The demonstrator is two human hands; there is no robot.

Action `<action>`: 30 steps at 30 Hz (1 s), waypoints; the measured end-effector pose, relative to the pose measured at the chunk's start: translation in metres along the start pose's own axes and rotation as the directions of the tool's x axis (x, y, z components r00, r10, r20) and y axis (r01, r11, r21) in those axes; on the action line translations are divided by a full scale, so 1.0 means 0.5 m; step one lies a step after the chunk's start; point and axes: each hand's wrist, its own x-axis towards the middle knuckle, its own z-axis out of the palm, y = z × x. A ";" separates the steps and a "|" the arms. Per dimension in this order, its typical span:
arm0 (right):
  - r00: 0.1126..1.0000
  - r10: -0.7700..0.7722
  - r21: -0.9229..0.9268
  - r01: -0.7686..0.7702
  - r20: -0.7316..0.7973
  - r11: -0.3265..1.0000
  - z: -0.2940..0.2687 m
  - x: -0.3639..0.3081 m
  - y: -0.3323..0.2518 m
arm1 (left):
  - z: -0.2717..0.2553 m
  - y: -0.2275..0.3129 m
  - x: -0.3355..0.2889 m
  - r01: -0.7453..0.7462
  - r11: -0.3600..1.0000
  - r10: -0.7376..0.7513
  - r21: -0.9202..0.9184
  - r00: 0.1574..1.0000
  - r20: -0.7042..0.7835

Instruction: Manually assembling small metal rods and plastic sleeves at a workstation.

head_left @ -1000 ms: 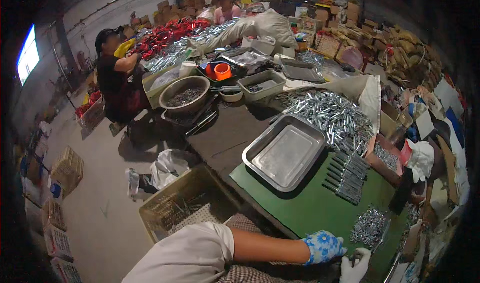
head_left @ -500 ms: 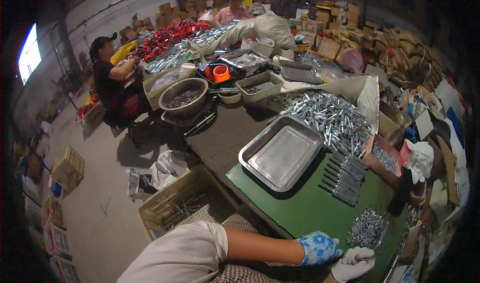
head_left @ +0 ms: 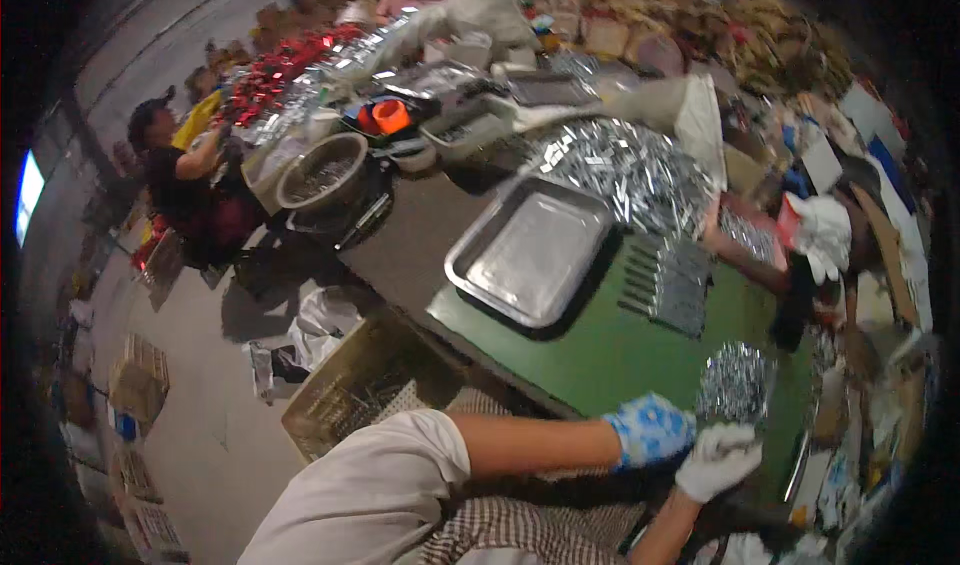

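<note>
- L hand, in blue-and-white floral glove (head_left: 652, 430): we obs. it held low over the flat green work surface (head_left: 590, 365), fingertips toward R hand; blur, so we can't tell if it grips anything.
- R hand, in plain white glove (head_left: 718, 462): fingers curled, just beside L; we can't tell if anything is held, or if gloves touch.
- Heap of sm. shiny silver metal parts (head_left: 735, 383): on green surface, just beyond R hand; we can't make out single pcs.
- Row of slim dark-and-silver metal rods (head_left: 672, 290): lying side by side, beyond heap.
- Rectangular silver metal tray (head_left: 530, 250): L of rods, partly on green.
- Big pile of loose silver metal tubes (head_left: 630, 175): we note it behind tray + rods.
</note>
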 end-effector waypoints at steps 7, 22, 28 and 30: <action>0.999 -0.022 -0.312 0.006 -0.048 0.950 -0.031 -0.002 -0.041 | -0.131 -0.081 -0.386 0.570 0.799 -0.532 0.188 0.818 -0.218; 0.981 0.119 -0.486 -0.180 -0.153 0.855 0.033 -0.028 -0.058 | -0.091 -0.187 0.084 0.243 0.931 -0.186 0.273 0.958 -0.220; 0.980 0.176 -0.520 -0.199 -0.094 0.831 0.029 -0.034 -0.062 | -0.064 -0.209 0.056 0.128 0.976 -0.068 0.177 0.948 -0.312; 0.975 0.196 -0.582 -0.218 -0.101 0.783 0.045 -0.036 -0.075 | -0.089 -0.178 0.026 0.136 0.984 -0.099 0.115 0.953 -0.287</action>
